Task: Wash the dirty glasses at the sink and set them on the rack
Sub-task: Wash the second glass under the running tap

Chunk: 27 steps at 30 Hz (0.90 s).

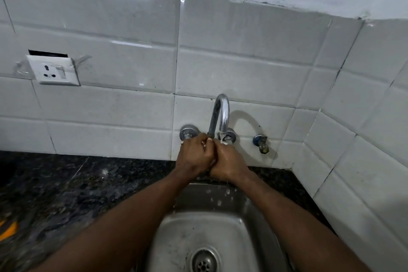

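Both hands meet under the chrome tap (222,112), above the back of the steel sink (223,225). My left hand (194,154) has its fingers curled over the fingers of my right hand (230,162), which is also curled. Water runs from the spout onto my right hand and drips into the basin. A bit of white foam shows between the fingers. Neither a glass nor a rack shows anywhere in the view.
The drain (204,260) lies at the sink's near end. Wall valves (187,132) flank the tap, with a spare valve (261,144) to the right. Dark granite counter (66,183) runs left, with an orange thing (8,229) at its edge. A socket (53,70) is on the tiles.
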{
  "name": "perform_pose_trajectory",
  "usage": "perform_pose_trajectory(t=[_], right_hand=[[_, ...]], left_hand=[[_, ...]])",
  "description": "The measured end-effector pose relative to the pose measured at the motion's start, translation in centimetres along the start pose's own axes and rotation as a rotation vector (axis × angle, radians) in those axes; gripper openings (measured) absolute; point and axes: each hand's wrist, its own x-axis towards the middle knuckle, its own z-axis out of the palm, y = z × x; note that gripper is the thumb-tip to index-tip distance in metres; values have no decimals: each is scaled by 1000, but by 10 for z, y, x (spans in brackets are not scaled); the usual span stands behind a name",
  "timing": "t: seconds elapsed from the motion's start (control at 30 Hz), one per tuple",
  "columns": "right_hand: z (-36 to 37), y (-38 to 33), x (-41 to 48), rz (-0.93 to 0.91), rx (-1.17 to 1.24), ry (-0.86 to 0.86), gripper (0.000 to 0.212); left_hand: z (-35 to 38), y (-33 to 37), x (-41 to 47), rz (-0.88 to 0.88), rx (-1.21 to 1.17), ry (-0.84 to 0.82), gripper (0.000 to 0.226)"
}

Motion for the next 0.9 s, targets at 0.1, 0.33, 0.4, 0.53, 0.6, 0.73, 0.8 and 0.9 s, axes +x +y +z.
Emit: perform_pose_trajectory(t=[0.1, 0.33, 0.4, 0.53, 0.6, 0.73, 0.8, 0.9], right_hand=[[10, 0, -8, 18, -128, 93, 54], [-14, 1, -7, 49, 288, -204, 34], [-8, -2, -8, 48, -2, -74, 40], [3, 0, -14, 68, -149, 60, 54], [-6, 1, -12, 98, 89, -50, 52], [-14, -6, -14, 140, 118, -146, 41], [-6, -9, -17, 113, -114, -48, 49], [-9, -8, -21, 101, -52, -34, 55]], left_hand=[[10, 6, 5, -294, 6, -11, 35], [0, 1, -7, 190, -34, -12, 40], [10, 7, 0, -120, -11, -17, 40], [14, 4, 2, -175, 11, -10, 43], [2, 2, -4, 90, -92, 8, 34], [5, 6, -6, 9, -11, -36, 42], [9, 17, -3, -179, 54, -31, 43], [7, 13, -6, -49, -37, -29, 31]])
